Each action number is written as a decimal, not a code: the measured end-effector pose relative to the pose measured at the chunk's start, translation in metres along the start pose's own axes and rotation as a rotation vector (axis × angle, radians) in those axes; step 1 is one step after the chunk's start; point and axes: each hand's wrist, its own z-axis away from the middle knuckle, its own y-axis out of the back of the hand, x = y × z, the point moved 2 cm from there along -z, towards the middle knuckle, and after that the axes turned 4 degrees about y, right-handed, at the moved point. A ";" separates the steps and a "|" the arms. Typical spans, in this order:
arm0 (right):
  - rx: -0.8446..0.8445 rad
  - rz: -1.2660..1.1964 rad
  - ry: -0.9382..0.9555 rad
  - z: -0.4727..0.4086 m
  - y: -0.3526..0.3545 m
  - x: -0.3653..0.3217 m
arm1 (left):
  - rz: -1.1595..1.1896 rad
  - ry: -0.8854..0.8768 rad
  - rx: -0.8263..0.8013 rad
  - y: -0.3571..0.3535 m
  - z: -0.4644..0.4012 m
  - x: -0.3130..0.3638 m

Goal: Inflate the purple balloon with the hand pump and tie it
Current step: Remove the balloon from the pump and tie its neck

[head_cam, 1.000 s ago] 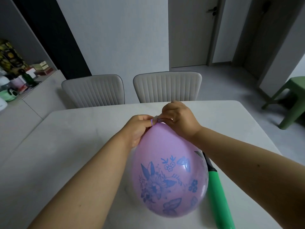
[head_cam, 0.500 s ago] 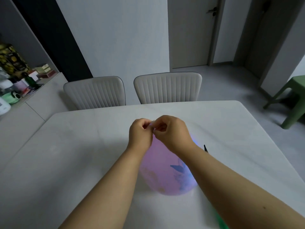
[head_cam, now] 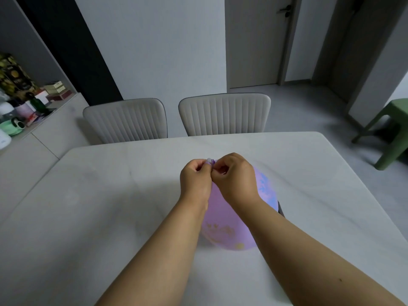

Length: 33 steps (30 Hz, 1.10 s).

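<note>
The inflated purple balloon [head_cam: 223, 226], printed with blue and yellow patterns, rests on the white table [head_cam: 99, 206] under my wrists. Its neck [head_cam: 211, 161] sticks up between my fingertips. My left hand [head_cam: 195, 180] and my right hand [head_cam: 235, 177] both pinch that neck, fingers curled tight, knuckles almost touching. Of the hand pump only a dark tip [head_cam: 280, 209] shows, just right of the balloon behind my right forearm; its green body is hidden.
Two pale ribbed chairs [head_cam: 125, 120] [head_cam: 224, 114] stand at the table's far edge. A sideboard [head_cam: 24, 111] crowded with boxes and bottles runs along the left. A green stool [head_cam: 390, 129] stands on the floor at the right.
The balloon has dropped lower and farther from the camera, and turned so its blue print faces away. Both hands moved with it, staying pinched on the neck. The pump's green body is covered now.
</note>
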 end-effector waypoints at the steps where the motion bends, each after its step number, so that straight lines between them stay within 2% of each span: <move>1: 0.006 -0.015 -0.013 -0.001 0.001 -0.001 | -0.003 0.005 -0.007 0.000 0.000 0.000; 6: -0.036 -0.026 -0.054 -0.009 0.006 -0.001 | -0.038 0.022 -0.059 0.000 -0.001 -0.001; 12: -0.071 -0.023 -0.022 -0.017 0.007 0.000 | 0.041 0.062 -0.140 0.003 -0.005 -0.002; 20: -0.081 -0.051 -0.013 -0.022 0.013 0.004 | 0.242 0.059 -0.399 0.004 -0.019 -0.002; 26: -0.113 -0.052 -0.042 -0.026 0.015 0.011 | 0.118 0.037 -0.647 0.009 -0.029 0.004; 33: -0.174 -0.121 -0.090 -0.027 0.022 0.013 | -0.112 -0.019 -0.728 0.013 -0.038 0.010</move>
